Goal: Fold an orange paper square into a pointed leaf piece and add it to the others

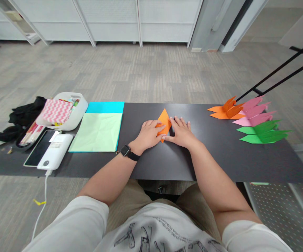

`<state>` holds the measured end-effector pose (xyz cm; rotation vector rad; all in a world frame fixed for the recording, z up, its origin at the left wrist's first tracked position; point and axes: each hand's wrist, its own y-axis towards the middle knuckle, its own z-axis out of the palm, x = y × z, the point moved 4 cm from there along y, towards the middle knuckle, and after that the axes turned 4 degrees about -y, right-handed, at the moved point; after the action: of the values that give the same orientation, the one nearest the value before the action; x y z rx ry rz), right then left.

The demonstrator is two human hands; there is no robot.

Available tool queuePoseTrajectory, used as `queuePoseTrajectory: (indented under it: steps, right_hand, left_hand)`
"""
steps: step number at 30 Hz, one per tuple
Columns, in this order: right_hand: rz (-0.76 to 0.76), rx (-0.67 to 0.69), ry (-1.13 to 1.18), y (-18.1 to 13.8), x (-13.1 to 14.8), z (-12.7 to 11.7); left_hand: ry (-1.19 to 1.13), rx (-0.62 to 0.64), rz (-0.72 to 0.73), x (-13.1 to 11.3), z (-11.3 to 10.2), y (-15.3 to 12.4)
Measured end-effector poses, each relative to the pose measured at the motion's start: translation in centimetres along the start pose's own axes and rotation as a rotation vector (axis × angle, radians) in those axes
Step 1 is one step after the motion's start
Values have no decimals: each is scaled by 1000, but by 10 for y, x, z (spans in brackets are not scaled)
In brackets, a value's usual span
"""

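Observation:
A folded piece of orange origami paper point(164, 120) lies on the dark table between my hands, one point facing away from me. My left hand point(149, 134) rests over its left side, fingers stretched across the paper. At the right edge, my right hand point(180, 133) lies flat with fingers spread, the thumb touching the paper near its lower tip. Part of the fold is hidden under my fingers. A black watch point(126, 151) is on my left wrist.
Folded paper figures in orange point(227, 110), pink point(256, 112) and green point(263, 133) stand at the right. Left of my hands lies a stack of pale green sheets point(98, 131) over blue ones. Farther left are a white basket point(80, 108), a phone point(38, 150) and a cabled power bank point(54, 152).

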<state>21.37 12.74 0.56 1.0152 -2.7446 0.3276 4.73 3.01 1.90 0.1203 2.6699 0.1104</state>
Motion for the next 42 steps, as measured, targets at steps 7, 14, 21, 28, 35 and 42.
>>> queuePoseTrajectory:
  steps: [7, 14, 21, 28, 35, 42]
  right_hand:
    - [64, -90, 44, 8, -9, 3]
    - [135, -156, 16, 18, -17, 11]
    - [187, -215, 56, 26, -25, 9]
    - [210, -304, 76, 31, -28, 15]
    - [133, -349, 94, 24, -24, 11]
    - [8, -332, 97, 27, -20, 10]
  left_hand:
    - [0, 20, 34, 3, 0, 0]
    - [-5, 28, 20, 4, 1, 0]
    - [8, 42, 36, 2, 1, 0]
    - [8, 89, 30, 3, 1, 1]
    - [-12, 76, 34, 4, 3, -1]
    - [-100, -81, 31, 8, -5, 3]
